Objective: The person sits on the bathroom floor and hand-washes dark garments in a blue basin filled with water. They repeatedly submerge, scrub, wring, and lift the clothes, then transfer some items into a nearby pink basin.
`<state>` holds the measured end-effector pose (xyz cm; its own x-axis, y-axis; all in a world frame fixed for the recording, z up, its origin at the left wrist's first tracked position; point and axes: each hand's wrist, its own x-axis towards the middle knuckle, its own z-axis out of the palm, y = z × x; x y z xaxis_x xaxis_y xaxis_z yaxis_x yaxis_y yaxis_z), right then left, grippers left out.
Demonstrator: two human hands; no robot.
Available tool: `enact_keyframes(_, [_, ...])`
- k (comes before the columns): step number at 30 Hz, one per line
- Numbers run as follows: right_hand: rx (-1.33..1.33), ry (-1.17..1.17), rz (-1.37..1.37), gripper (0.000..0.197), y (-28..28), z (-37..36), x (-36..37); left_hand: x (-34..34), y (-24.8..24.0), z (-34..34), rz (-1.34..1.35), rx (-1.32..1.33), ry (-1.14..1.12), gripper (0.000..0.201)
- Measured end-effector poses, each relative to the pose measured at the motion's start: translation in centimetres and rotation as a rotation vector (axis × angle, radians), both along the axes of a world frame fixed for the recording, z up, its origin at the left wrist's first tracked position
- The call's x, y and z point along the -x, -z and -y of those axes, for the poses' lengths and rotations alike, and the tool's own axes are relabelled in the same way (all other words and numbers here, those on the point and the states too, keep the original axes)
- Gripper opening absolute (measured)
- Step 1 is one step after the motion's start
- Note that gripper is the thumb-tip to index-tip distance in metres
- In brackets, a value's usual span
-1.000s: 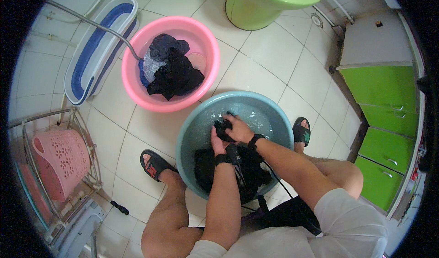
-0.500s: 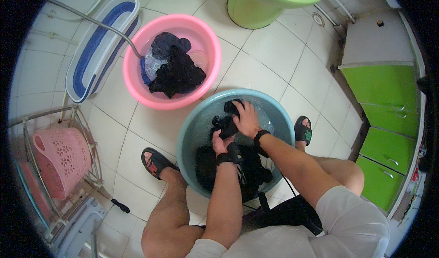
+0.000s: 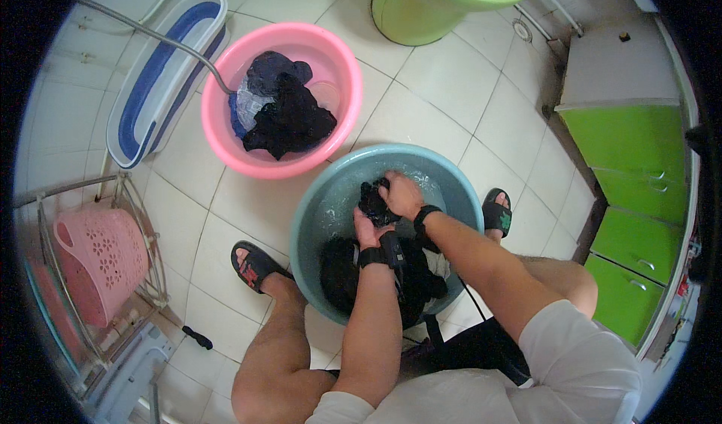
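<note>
Bunched between my hands is a wet black garment [image 3: 376, 204], held over the water in a blue-green basin [image 3: 301, 221]. My left hand [image 3: 368, 230] grips its lower left side from beneath. My right hand [image 3: 403, 196] closes on its upper right side, fingers curled into the cloth. Which kind of garment it is does not show. More dark clothes [image 3: 414, 281] lie soaking in the near part of the basin, under and beside my wrists, with a small pale patch at their right. Both wrists wear black bands.
A pink basin [image 3: 210, 123] of dark wet clothes stands beyond, with a grey hose [image 3: 150, 31] reaching into it. Left are a folded blue-and-white tub [image 3: 129, 93] and a rack with a pink basket [image 3: 105, 266]. Green cabinets [image 3: 639, 213] line the right; a green toilet [image 3: 410, 14] stands far back.
The black garment has been gathered into a tighter bundle. My right hand has drawn slightly nearer and curled its fingers, and my left hand has shifted a little to the right.
</note>
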<state>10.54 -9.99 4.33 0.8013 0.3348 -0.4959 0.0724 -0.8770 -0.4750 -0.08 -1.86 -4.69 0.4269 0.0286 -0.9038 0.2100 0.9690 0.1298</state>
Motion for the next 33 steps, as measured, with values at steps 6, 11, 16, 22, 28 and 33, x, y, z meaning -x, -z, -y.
enact_keyframes(6, [-0.063, 0.004, 0.156, 0.059, 2.1, 1.4, 2.1, 0.7, -2.2, -0.8, -0.327, -0.378, -0.03, 0.045])
enact_keyframes(11, [-0.183, 0.044, -0.141, 0.037, 2.0, -0.5, 3.3, 0.0, -3.4, -1.5, -0.064, -0.053, -0.081, 0.048])
enact_keyframes(16, [-0.167, 0.1, -0.228, 0.043, -0.4, -1.8, 2.8, -1.1, -3.8, -2.0, -0.053, -0.083, 0.031, 0.059])
enact_keyframes(22, [-0.026, 0.072, -0.072, 0.044, 2.0, 0.6, -0.2, -1.2, -4.1, -1.1, -0.214, -0.109, 0.18, 0.056])
enact_keyframes(28, [0.141, -0.149, -0.015, 0.04, 4.4, 0.6, 2.6, 0.0, -3.4, -0.7, -0.023, -0.05, -0.143, 0.062])
enact_keyframes(33, [-0.248, -0.084, -0.197, 0.034, 1.3, -1.0, 3.6, 0.5, -1.7, -1.0, -0.021, 0.133, -0.114, 0.068])
